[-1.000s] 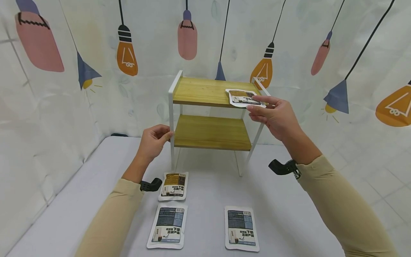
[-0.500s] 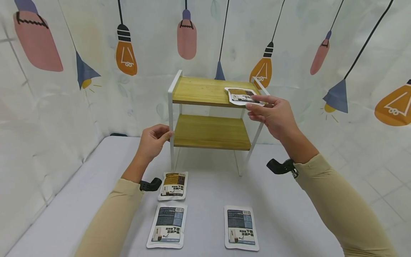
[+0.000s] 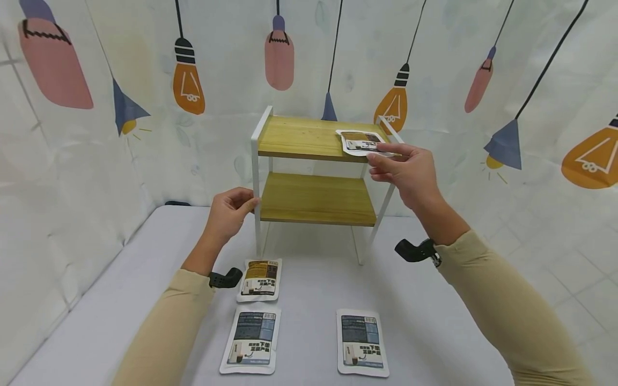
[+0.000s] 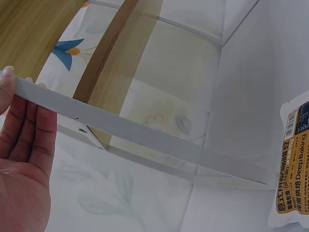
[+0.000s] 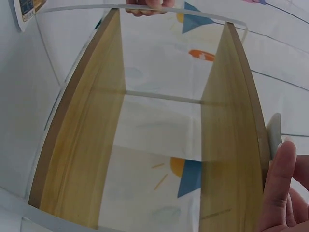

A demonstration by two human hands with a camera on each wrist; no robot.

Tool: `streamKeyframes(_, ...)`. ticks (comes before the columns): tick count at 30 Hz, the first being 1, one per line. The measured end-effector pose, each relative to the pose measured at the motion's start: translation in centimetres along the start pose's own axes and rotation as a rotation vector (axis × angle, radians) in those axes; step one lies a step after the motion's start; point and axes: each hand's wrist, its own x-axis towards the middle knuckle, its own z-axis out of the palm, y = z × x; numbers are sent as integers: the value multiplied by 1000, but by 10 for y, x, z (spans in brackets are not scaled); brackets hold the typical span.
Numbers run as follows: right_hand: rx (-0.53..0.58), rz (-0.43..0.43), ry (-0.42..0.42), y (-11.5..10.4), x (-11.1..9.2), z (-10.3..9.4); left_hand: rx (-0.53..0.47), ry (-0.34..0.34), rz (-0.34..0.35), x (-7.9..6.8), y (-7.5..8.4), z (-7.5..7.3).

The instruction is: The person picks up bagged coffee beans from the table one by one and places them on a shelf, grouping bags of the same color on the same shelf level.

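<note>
A two-tier rack (image 3: 314, 195) with wooden boards and a white metal frame stands on the table. My left hand (image 3: 229, 214) pinches its front left post (image 4: 145, 133) between thumb and fingers, at about lower-board height. At the right end of the top board lies a flat white coffee pouch (image 3: 357, 140) with a brown and black label. My right hand (image 3: 407, 171) pinches the near right corner of that pouch, thumb below and fingers above. In the right wrist view only the edge of the pouch (image 5: 274, 133) shows beside the fingertips.
On the white table (image 3: 304, 289) lie a brown-label pouch (image 3: 260, 280) by the rack's left front leg, a blue-label pouch (image 3: 251, 340) nearer me, and another blue-label pouch (image 3: 362, 343) to the right. A printed curtain (image 3: 222, 150) hangs close behind the rack.
My right hand has shifted slightly left and back, sliding the pouch a little farther onto the top board. The left hand keeps its grip on the post.
</note>
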Motion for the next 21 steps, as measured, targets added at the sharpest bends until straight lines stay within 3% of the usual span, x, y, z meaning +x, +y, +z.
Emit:
streamKeyframes(1,-5,-7,7,0,0,1,-1,3,1,2,-6,0)
streamKeyframes(21,-104,-69,39,0,3,6,2,5,-8,1,-6,-1)
